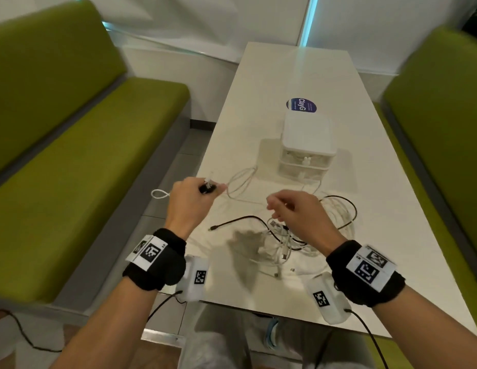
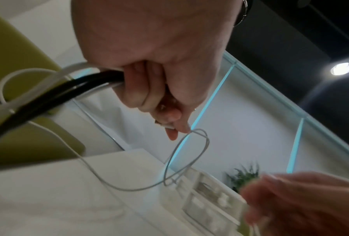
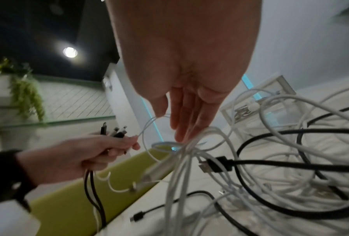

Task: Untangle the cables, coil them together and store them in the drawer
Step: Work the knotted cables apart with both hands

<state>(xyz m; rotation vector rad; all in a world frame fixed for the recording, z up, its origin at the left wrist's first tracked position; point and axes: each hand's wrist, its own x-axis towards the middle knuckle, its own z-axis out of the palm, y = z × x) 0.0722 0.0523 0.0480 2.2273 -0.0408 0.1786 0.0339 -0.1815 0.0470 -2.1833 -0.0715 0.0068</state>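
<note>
My left hand (image 1: 188,201) clenches a bunch of cable ends (image 3: 117,131); my right hand (image 1: 298,214) hangs released over the tangled cables (image 1: 298,241), near the shut drawer unit (image 1: 306,145).

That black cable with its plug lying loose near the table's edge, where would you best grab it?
Probably at the plug end of the black cable, from above with the right hand: that end lies free on the table, outside the tangle, so it should slide out.

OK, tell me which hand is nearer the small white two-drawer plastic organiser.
Right. The right hand hovers over the tangled cables just in front of the small white two-drawer plastic organiser; the left hand is further off, beyond the table's left edge.
</note>
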